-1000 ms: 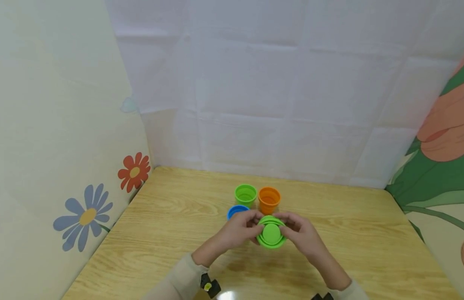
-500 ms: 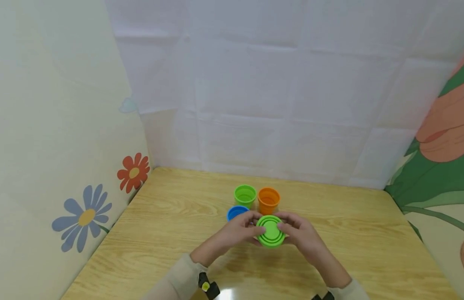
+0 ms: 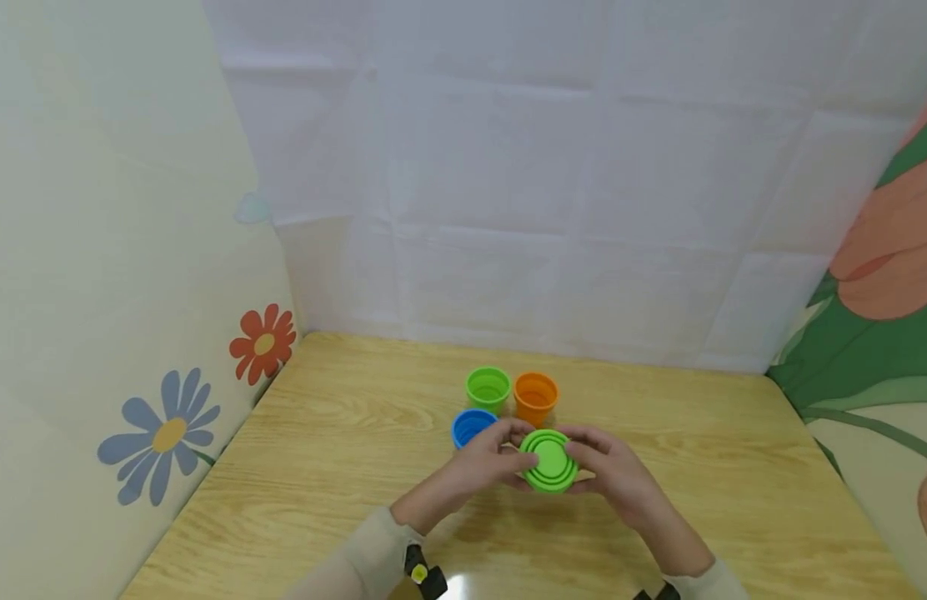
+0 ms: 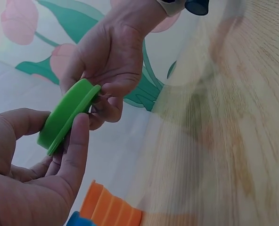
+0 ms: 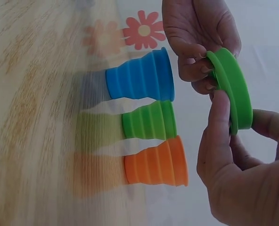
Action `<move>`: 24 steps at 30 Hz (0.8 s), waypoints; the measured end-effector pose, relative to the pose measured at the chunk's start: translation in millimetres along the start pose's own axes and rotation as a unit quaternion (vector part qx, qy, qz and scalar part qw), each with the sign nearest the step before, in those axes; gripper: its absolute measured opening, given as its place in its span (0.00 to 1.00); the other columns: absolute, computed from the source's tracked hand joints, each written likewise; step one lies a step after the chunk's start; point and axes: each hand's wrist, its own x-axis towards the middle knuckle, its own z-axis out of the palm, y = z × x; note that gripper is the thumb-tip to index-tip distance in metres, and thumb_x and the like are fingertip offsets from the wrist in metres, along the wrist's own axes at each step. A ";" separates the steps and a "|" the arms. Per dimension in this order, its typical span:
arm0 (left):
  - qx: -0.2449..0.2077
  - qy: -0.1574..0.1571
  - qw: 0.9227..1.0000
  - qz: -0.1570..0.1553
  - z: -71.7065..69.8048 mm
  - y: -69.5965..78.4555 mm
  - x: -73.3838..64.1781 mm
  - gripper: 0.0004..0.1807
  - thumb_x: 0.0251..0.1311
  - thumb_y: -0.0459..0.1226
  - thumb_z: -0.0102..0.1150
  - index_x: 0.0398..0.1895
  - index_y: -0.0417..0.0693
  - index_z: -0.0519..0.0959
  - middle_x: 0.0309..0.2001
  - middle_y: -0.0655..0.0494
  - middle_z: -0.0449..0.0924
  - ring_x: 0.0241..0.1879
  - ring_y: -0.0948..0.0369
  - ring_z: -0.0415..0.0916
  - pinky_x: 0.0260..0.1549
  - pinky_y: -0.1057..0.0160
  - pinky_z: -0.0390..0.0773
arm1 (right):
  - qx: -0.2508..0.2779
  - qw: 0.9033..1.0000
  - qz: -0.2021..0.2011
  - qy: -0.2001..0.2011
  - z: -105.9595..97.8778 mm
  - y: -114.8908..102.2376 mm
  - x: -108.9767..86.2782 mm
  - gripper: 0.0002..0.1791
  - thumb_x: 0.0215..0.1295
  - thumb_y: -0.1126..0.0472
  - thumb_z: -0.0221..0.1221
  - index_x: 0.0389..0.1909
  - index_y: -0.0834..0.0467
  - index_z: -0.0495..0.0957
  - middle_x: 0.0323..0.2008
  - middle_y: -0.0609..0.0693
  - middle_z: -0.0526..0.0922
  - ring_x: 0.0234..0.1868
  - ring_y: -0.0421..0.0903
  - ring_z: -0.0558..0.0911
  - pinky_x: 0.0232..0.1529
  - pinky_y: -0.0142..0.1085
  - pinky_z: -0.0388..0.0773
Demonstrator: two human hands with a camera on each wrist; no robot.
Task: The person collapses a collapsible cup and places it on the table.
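A bright green collapsible cup (image 3: 550, 461), folded flat into a disc of concentric rings, is held above the table between both hands. My left hand (image 3: 484, 457) pinches its left edge, thumb on the ringed face and fingers beneath. From the other side my right hand (image 3: 621, 475) grips it the same way. The left wrist view shows the folded cup (image 4: 66, 115) edge-on, with a thick wall and a wider rim. Beyond the hands stand three expanded cups: a blue cup (image 5: 140, 75), a green cup (image 5: 150, 120) and an orange cup (image 5: 157, 163).
The wooden table (image 3: 343, 417) runs back to a creased white cloth (image 3: 478, 208). Flower-printed panels (image 3: 171, 433) flank it at left and right. The three upright cups sit close together just past the fingertips.
The green cup's raised centre has been pressed flat, so its rings now lie level. Both hands, still holding it, have shifted slightly right.
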 end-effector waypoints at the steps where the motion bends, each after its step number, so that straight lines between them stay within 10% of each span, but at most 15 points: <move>1: 0.002 0.001 1.000 0.000 0.7 0.0 0.7 0.23 0.69 0.34 0.60 0.63 0.33 0.68 0.49 0.45 0.73 0.41 0.59 0.82 0.44 0.50 0.86 | 0.000 1.000 0.002 0.003 -1.0 0.1 -0.5 0.28 0.75 0.54 0.58 0.67 0.67 0.70 0.52 0.52 0.81 0.49 0.48 0.80 0.45 0.45 0.85; 14: 0.079 0.028 0.995 0.052 14.2 -3.6 12.2 0.22 0.65 0.30 0.64 0.60 0.38 0.72 0.46 0.49 0.77 0.38 0.60 0.77 0.38 0.55 0.86 | 0.028 0.999 0.024 0.017 -19.1 4.9 -8.7 0.24 0.74 0.52 0.58 0.64 0.60 0.73 0.47 0.50 0.82 0.48 0.48 0.82 0.46 0.46 0.86; 24: 0.283 0.047 0.938 0.192 25.2 -4.6 20.2 0.19 0.63 0.28 0.66 0.55 0.48 0.76 0.48 0.53 0.80 0.45 0.62 0.78 0.43 0.65 0.83 | 0.067 0.996 0.054 0.010 -35.0 1.7 -14.0 0.21 0.77 0.49 0.54 0.62 0.58 0.73 0.48 0.47 0.82 0.48 0.47 0.83 0.50 0.46 0.84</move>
